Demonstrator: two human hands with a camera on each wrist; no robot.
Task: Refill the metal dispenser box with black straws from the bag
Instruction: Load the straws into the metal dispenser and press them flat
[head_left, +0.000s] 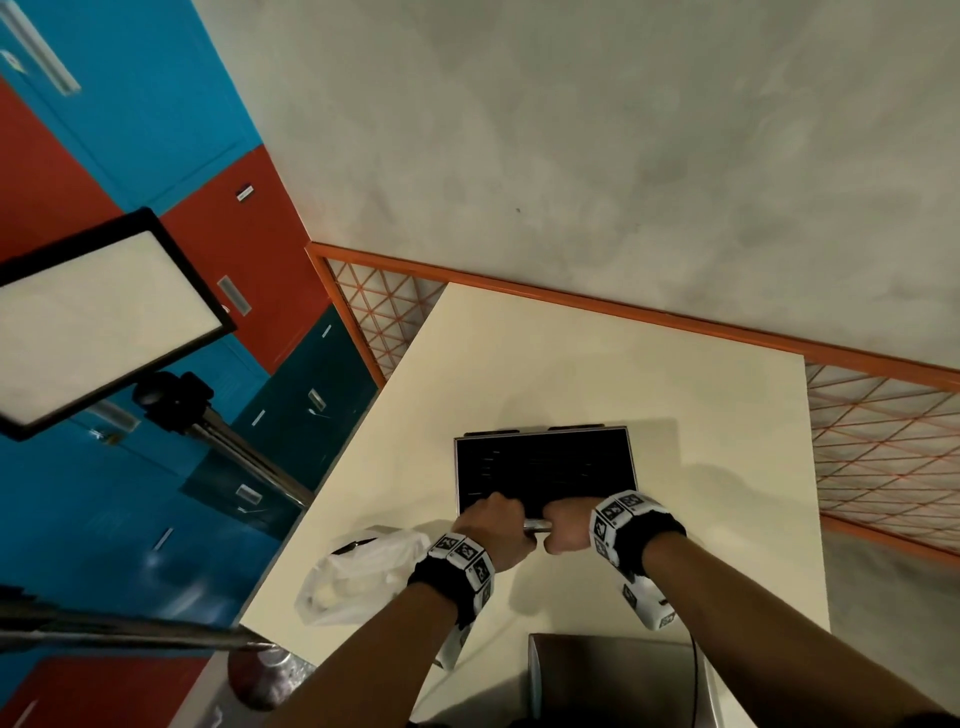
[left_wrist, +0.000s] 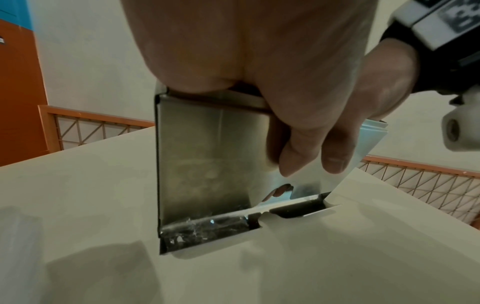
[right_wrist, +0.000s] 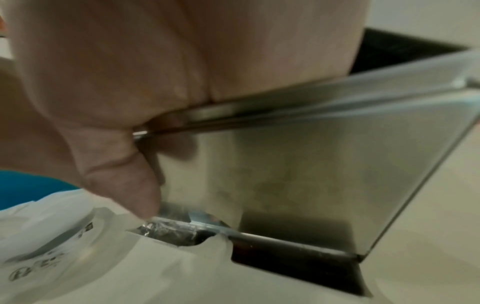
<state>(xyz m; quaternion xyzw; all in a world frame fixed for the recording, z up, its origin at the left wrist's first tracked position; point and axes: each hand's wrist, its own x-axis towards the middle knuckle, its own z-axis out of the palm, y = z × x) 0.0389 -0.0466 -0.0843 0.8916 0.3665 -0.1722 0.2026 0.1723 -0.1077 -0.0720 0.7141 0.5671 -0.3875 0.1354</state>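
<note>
The metal dispenser box (head_left: 535, 526) stands on the cream table (head_left: 571, 364), its top open and packed with black straws (head_left: 545, 467). My left hand (head_left: 491, 522) and right hand (head_left: 566, 525) sit side by side, both curled over the box's near rim. In the left wrist view my left palm (left_wrist: 202, 51) covers the rim above the shiny front wall (left_wrist: 202, 164), and the right hand's fingers (left_wrist: 311, 148) reach down that wall. In the right wrist view my thumb (right_wrist: 124, 174) lies against the front wall (right_wrist: 311, 174), above the dark bottom slot (right_wrist: 285, 257). The white plastic bag (head_left: 358, 577) lies just left of the box.
A flat steel piece (head_left: 613, 680) lies at the table's near edge below my right forearm. A light panel on a tripod (head_left: 104, 322) stands to the left, off the table. An orange lattice rail (head_left: 883, 441) runs behind and to the right.
</note>
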